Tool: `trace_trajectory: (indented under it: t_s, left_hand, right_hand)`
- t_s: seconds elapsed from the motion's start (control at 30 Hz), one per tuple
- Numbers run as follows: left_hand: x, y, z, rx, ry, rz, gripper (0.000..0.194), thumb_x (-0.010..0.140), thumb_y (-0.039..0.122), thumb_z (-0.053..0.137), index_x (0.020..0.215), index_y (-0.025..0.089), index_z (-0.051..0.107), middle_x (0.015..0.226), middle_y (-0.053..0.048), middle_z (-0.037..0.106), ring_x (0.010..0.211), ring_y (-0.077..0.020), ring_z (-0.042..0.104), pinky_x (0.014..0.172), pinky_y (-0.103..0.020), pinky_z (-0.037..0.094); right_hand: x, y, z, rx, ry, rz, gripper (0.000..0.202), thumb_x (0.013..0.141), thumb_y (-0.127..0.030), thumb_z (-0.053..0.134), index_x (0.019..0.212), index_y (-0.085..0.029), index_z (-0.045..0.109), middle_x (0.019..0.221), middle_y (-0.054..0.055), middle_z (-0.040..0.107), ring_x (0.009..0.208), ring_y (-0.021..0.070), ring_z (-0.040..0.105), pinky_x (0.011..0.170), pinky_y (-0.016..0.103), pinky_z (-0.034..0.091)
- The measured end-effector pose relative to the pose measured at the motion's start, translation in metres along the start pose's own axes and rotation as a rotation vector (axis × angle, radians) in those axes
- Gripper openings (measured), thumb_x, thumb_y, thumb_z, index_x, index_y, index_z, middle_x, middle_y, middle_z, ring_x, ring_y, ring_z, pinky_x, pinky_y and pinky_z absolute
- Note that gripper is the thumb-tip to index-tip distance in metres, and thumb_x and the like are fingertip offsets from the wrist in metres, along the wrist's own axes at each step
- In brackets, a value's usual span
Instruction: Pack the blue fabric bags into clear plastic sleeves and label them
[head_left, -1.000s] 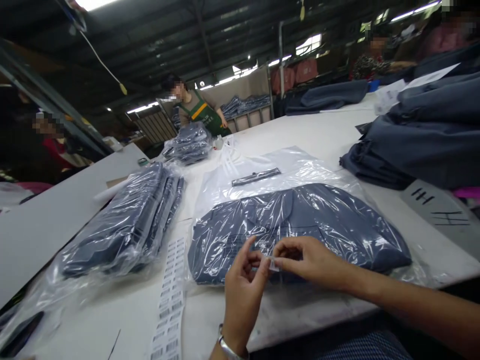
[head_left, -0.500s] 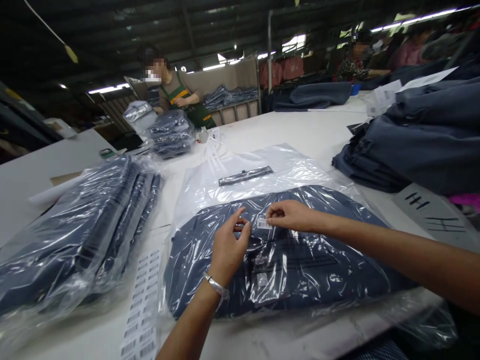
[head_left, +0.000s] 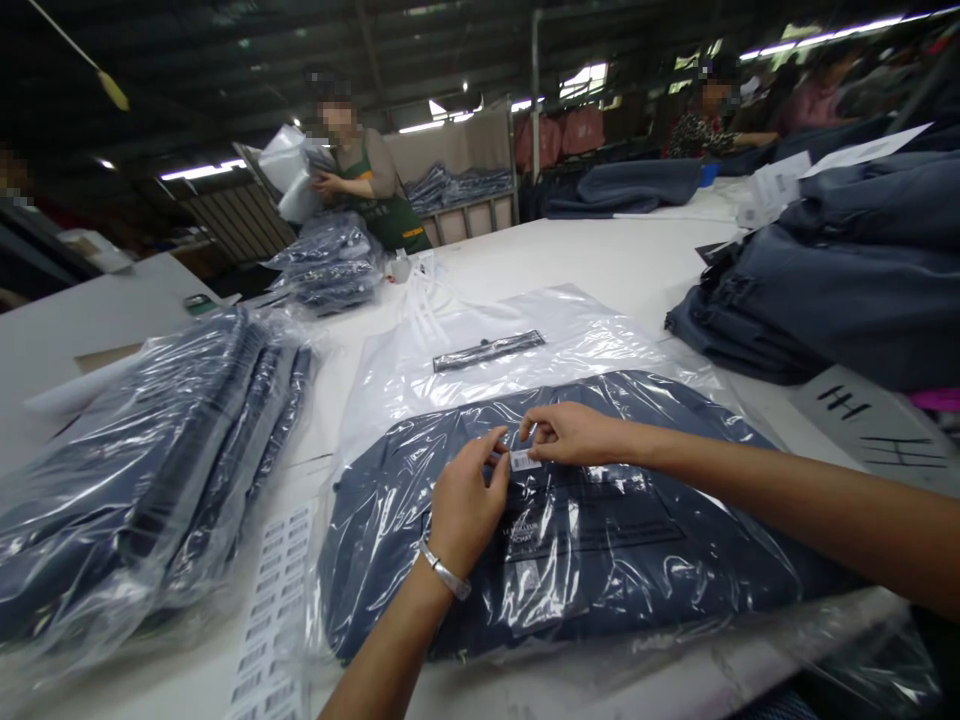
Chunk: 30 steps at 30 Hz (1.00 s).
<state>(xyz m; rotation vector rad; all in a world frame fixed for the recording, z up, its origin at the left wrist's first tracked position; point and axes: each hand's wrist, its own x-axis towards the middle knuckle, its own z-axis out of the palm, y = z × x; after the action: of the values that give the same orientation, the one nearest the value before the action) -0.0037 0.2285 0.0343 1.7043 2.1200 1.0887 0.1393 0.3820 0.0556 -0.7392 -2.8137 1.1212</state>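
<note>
A dark blue folded garment (head_left: 630,560) lies in a clear plastic bag (head_left: 390,360) in front of me. A small white barcode sticker (head_left: 524,460) is at the bag's upper middle, between my hands. My right hand (head_left: 577,434) has its thumb and fingertips curled at the sticker's right end, pinching it. From the left, my left hand (head_left: 471,488) reaches close to the sticker's other end, thumb and fingers bent but apart, with nothing visible in them. A hang tag with white print (head_left: 521,530) shows through the plastic below.
A sheet of barcode stickers (head_left: 268,610) lies on the white table (head_left: 600,250), left of the bag. Bagged garments (head_left: 150,460) are stacked at the left. Unbagged garments (head_left: 847,270) pile up at the right above a marked grey board (head_left: 870,425). Across the table, a co-worker (head_left: 367,180) handles bagged pieces.
My left hand has moved slightly right and nearer the sticker. The sticker sits slightly lower, with my right hand still at it. The co-worker has lifted a bagged piece.
</note>
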Motion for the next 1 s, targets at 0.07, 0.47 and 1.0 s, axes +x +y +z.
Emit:
trace_trajectory:
  t_s: [0.07,0.47,1.0]
  left_hand:
    - [0.000,0.000,0.000,0.017,-0.004,0.006,0.037,0.089,0.021,0.053,0.126,0.028,0.058,0.103,0.000,0.070,0.085,-0.0150,0.064,0.074,-0.029,0.049]
    - [0.000,0.002,0.006,0.125,-0.054,0.008,0.035,0.088,0.019,0.056,0.121,0.030,0.061,0.101,0.002,0.072,0.090,-0.0172,0.066,0.078,-0.030,0.047]
    - [-0.002,-0.001,0.015,0.359,-0.135,0.041,0.036,0.092,0.026,0.054,0.127,0.032,0.059,0.092,-0.001,0.070,0.089,-0.0206,0.063,0.070,-0.030,0.044]
  right_hand:
    - [0.000,-0.001,0.000,-0.019,0.003,-0.005,0.028,0.078,-0.029,0.064,0.104,-0.019,0.063,0.086,0.003,0.072,0.077,0.0176,0.065,0.068,0.026,0.043]
    - [0.005,0.003,0.005,-0.160,0.032,-0.014,0.022,0.079,-0.028,0.064,0.100,-0.022,0.063,0.086,0.000,0.072,0.077,0.0160,0.064,0.063,0.025,0.038]
    - [-0.002,-0.014,0.016,-0.490,-0.002,0.011,0.034,0.084,-0.034,0.061,0.116,-0.020,0.059,0.102,0.011,0.071,0.094,0.0275,0.065,0.071,0.031,0.042]
